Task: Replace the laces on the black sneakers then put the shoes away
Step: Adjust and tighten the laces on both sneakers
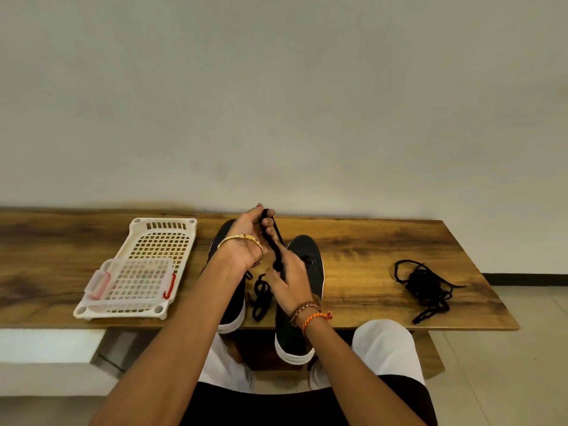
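Nearest the camera, two bare forearms rise from the lower edge, their elbows cut off by the frame, above white-clad knees. Right hand [289, 279], wearing woven wristbands, lies over the right shoe [302, 305], hiding most of its upper; its grip closes on the lower part of a black lace [275, 245], though the fingertips themselves are hard to make out against the dark fabric. Left hand [250, 238], with a gold bangle at the wrist, is raised palm toward the camera; its fingers curl round the upper end of the same lace, which runs taut between the two hands. Left shoe [229, 305] is largely covered by the left forearm, only its white heel edge and dark side showing. Both shoes rest on the wooden surface [362, 250], heels overhanging the near edge. Between them lies a loose lace coil [260, 298]. Well apart to the right sits a tangled lace pile [428, 287]. On the left stands a white basket [159, 238] with a smaller clear tray [132, 281] resting on its near half. Beyond, a plain wall [276, 87].
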